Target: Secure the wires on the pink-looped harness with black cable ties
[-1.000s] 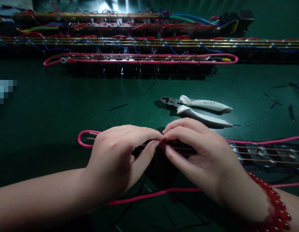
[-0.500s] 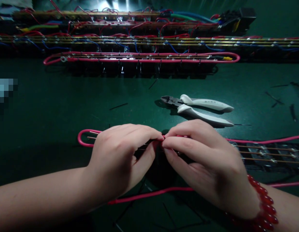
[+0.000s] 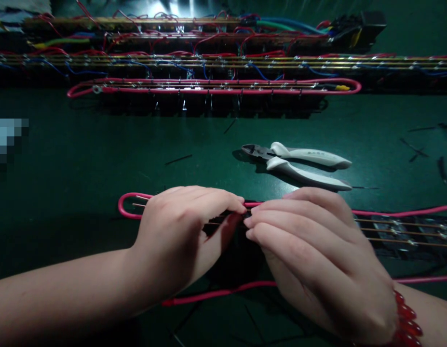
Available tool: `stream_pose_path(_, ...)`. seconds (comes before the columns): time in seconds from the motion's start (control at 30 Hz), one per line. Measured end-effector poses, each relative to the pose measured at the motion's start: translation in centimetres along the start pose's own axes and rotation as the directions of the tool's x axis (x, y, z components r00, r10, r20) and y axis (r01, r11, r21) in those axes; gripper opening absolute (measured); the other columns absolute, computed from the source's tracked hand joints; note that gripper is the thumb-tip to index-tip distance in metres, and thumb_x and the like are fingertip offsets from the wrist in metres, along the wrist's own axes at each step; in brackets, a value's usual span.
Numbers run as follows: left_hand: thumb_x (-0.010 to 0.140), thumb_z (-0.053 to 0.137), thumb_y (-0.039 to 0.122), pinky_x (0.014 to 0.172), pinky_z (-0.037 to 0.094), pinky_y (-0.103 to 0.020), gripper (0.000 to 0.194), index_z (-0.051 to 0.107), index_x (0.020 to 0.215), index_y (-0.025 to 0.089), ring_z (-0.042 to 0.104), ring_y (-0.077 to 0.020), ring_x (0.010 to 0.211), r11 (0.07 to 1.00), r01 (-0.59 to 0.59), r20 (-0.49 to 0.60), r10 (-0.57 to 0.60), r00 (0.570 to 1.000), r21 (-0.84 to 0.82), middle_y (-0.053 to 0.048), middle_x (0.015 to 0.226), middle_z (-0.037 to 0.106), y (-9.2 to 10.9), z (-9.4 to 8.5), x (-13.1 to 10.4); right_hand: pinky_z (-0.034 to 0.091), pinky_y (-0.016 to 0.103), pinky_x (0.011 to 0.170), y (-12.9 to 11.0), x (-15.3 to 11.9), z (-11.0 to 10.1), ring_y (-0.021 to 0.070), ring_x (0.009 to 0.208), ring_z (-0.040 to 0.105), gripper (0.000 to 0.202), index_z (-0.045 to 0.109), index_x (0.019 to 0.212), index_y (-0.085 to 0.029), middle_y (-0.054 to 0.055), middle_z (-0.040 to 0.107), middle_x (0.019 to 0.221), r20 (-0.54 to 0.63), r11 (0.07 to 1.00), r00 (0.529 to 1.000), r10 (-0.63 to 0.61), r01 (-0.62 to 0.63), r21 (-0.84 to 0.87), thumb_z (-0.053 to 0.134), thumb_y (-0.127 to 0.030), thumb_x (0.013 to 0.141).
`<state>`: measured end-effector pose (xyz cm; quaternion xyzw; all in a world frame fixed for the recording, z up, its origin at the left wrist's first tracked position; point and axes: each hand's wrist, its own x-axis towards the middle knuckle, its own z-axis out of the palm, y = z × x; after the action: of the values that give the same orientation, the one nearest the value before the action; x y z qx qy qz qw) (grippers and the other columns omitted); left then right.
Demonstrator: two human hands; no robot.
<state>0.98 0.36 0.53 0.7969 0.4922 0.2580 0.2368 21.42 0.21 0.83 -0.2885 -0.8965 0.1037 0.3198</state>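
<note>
Two bare hands meet over a long dark strip of components [image 3: 397, 231] lying across the near part of the green bench [image 3: 82, 159]. The left hand [image 3: 180, 236] has its fingers curled, thumb and fingertips pressed together on the thin bare wires running along the strip. The right hand [image 3: 317, 255], with a red bead bracelet [image 3: 407, 320] at the wrist, lies fingers together and nearly flat over the strip, its fingertips touching those of the left hand. A pink insulated wire [image 3: 127, 205] loops around the strip's left end and runs along both of its sides. Just beyond the hands lie white-handled side cutters [image 3: 299, 164], jaws pointing left. Farther back, several wired strips [image 3: 209, 86] lie in rows.
</note>
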Motion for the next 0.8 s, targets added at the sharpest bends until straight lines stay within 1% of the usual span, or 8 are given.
stream_pose_path(0.17,0.087,0.064,0.019,0.077,0.059,-0.031,0.008,0.069,0.090,0.025,0.074,-0.0166,0.089,0.999,0.001,-0.030,-0.003,1.000,-0.034,0.005,0.099,0.077,0.1,0.0,0.1,0.048,0.035,0.096,-0.1,0.1,-0.5,0.0168,0.101,0.066,0.016,0.064,0.101,-0.011,0.007,0.074,0.102,0.019,0.999,0.999,-0.039,0.039,0.000,0.054,-0.006,0.089)
stream_pose_path(0.3,0.085,0.065,0.017,0.074,0.059,-0.032,0.007,0.069,0.086,0.023,0.074,-0.0183,0.084,0.999,0.011,-0.004,-0.011,1.000,-0.036,0.005,0.094,0.078,0.2,0.0,0.0,0.048,0.033,0.103,-0.5,0.2,-0.9,0.0158,0.102,0.066,0.018,0.064,0.102,-0.011,0.006,0.074,0.101,0.043,0.998,0.998,-0.055,0.053,0.040,0.050,-0.007,0.091)
stream_pose_path(0.4,0.084,0.065,0.018,0.072,0.058,-0.033,0.006,0.069,0.085,0.023,0.073,-0.0194,0.079,1.000,0.017,0.012,-0.016,1.000,-0.026,0.004,0.089,0.077,0.3,0.0,0.1,0.045,0.030,0.108,-0.9,0.1,-1.0,0.0152,0.103,0.065,0.018,0.064,0.101,-0.012,0.006,0.073,0.101,0.045,0.999,0.999,-0.021,0.019,0.047,0.049,-0.007,0.092)
stream_pose_path(0.47,0.084,0.065,0.018,0.070,0.058,-0.033,0.006,0.069,0.085,0.023,0.072,-0.0193,0.077,0.999,0.023,0.011,-0.023,1.000,-0.023,0.003,0.086,0.076,0.3,0.0,0.1,0.044,0.029,0.108,-1.1,0.1,-1.0,0.0144,0.102,0.064,0.018,0.063,0.101,-0.013,0.004,0.072,0.102,0.042,0.998,0.999,0.032,-0.034,0.049,0.050,-0.005,0.091)
stream_pose_path(0.53,0.085,0.065,0.020,0.069,0.057,-0.033,0.005,0.069,0.084,0.024,0.071,-0.0190,0.075,1.000,0.025,0.005,-0.025,1.000,-0.015,0.003,0.084,0.076,0.3,0.1,0.1,0.048,0.029,0.104,-1.0,0.3,-0.9,0.0135,0.099,0.065,0.018,0.062,0.101,-0.015,0.003,0.071,0.100,0.015,0.995,0.997,0.081,-0.082,0.063,0.053,-0.004,0.089)
stream_pose_path(0.67,0.089,0.060,0.021,0.070,0.055,-0.033,0.007,0.066,0.086,0.023,0.069,-0.0184,0.077,0.997,-0.002,0.005,0.001,1.000,0.071,0.002,0.086,0.074,0.0,0.3,0.0,0.053,0.026,0.083,-0.3,1.3,-1.0,0.0129,0.089,0.065,0.016,0.060,0.099,-0.018,0.002,0.070,0.094,-0.004,0.980,0.982,0.190,-0.190,0.059,0.061,-0.008,0.087)
stream_pose_path(0.73,0.090,0.058,0.020,0.073,0.054,-0.035,0.005,0.063,0.091,0.022,0.068,-0.0192,0.083,0.991,-0.053,-0.011,0.054,0.998,0.120,0.000,0.093,0.073,-0.2,0.2,-0.2,0.053,0.028,0.078,0.0,1.6,-1.0,0.0150,0.086,0.065,0.014,0.058,0.099,-0.018,0.003,0.069,0.093,-0.031,0.969,0.968,0.248,-0.248,-0.005,0.064,-0.014,0.087)
stream_pose_path(0.8,0.088,0.059,0.019,0.078,0.054,-0.037,0.004,0.060,0.092,0.020,0.067,-0.0196,0.087,0.976,-0.150,-0.027,0.156,0.987,0.156,-0.002,0.097,0.072,-0.6,0.0,-0.5,0.051,0.030,0.073,0.1,1.5,-1.0,0.0174,0.083,0.064,0.011,0.056,0.095,-0.019,0.004,0.068,0.092,-0.026,0.965,0.967,0.253,-0.254,-0.065,0.064,-0.020,0.088)
